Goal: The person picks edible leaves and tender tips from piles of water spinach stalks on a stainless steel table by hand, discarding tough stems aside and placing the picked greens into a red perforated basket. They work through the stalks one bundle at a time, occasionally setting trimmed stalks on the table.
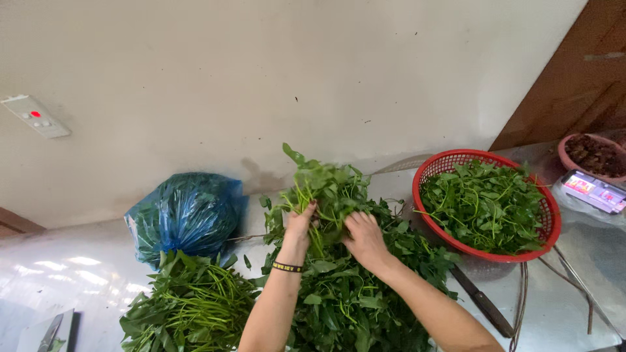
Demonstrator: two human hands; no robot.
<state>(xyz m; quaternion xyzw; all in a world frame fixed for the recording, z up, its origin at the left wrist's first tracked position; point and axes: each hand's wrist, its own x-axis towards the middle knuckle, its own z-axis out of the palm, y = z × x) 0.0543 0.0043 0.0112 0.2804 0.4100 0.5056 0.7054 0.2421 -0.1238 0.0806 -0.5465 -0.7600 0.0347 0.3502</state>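
In the middle of the frame both hands work at a bunch of leafy greens (329,189) lifted above a larger heap of greens (352,293) that lies on the shiny metal worktop (567,306). The left hand (300,225), with a dark band at the wrist, has its fingers closed around the stems on the left side of the bunch. The right hand (365,238) sits just beside it, its fingers curled into the leaves on the right side of the same bunch, gripping them. The two hands are near each other, with the stems between them.

At the lower left of the frame lies a second pile of long-stemmed greens (189,303), stalks pointing toward the centre. Just above it, against the pale wall, sits a blue plastic bag (186,212), tied shut and bulging.

At the right of the frame a red mesh basket (450,160) holds picked green leaves. Below the basket, a dark-handled knife (482,303) lies on the worktop, partly tucked under the heap. At the far right edge there is a pink bowl (590,153) with dark brown contents, and a phone (595,190) with a lit screen just in front of it. A white switch panel (36,116) is on the wall at the upper left.
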